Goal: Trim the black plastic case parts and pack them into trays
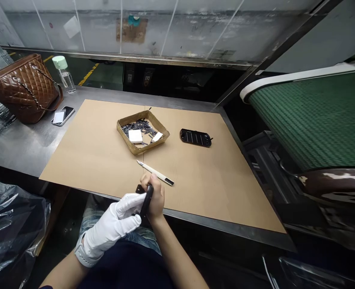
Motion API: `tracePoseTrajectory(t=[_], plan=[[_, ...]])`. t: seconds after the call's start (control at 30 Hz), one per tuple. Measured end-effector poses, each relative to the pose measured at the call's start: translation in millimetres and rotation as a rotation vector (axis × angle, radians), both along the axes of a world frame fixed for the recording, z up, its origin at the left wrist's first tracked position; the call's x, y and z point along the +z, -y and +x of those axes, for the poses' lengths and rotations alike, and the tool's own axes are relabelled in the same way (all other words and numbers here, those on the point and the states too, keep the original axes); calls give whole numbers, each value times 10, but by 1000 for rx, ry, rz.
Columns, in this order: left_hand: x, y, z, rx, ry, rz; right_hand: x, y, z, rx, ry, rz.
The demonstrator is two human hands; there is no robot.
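A black part point(146, 202), seen nearly edge-on, is held between both hands near the table's front edge. My left hand point(117, 218), in a white glove, grips its lower left side with fingers and thumb. My bare right hand point(157, 196) is closed round its upper end. A pale craft knife point(155, 172) lies just beyond my hands. Farther back, a shallow tan box point(126, 145) holds several small dark pieces and two white blocks point(135, 136). To its right, a black slotted tray point(195, 137) lies on the cardboard.
Brown cardboard point(90, 144) covers much of the metal table point(17, 154). A brown quilted bag point(23, 88), a bottle point(64, 74) and a phone point(67, 113) are at the left. A green conveyor belt point(313, 112) stands at the right; plastic wrap point(11, 228) is at lower left.
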State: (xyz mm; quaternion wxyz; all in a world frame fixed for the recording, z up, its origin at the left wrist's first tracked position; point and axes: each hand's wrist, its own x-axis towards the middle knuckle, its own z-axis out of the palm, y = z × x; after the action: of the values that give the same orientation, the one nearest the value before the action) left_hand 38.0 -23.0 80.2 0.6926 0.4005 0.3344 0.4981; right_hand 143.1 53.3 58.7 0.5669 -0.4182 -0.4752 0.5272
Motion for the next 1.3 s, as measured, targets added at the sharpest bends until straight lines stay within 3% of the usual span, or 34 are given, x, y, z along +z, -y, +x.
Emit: tracePoseTrajectory(t=[0.1, 0.23, 0.3, 0.4, 0.5, 0.6, 0.8, 1.03, 1.2, 1.3], plan=[[-63, -12, 32, 72, -218, 217, 20, -60, -29, 56, -167, -149], [-278, -7, 101, 294, -613, 474, 16, -99, -90, 106, -300, -232], [-389, -11, 113, 401, -725, 497, 9, -72, -116, 77, -297, -247], [-484, -53, 59, 518, -737, 404, 13, 7, -99, 94, -277, -274], [-513, -98, -76, 470, -705, 305, 52, 62, -2, 236, -232, -242], [-538, -106, -216, 375, -699, 358, 107, 65, 89, 346, -151, -273], [-491, -111, -305, 302, -799, 454, 118, 61, 79, 356, -150, -367], [-424, -128, -338, 317, -853, 523, 43, 113, 145, 456, -178, -239], [-504, -128, -338, 249, -844, 528, 6, 141, 114, 335, -142, -317], [-477, -107, -293, 264, -668, 327, -43, 59, 133, 144, -167, -350]])
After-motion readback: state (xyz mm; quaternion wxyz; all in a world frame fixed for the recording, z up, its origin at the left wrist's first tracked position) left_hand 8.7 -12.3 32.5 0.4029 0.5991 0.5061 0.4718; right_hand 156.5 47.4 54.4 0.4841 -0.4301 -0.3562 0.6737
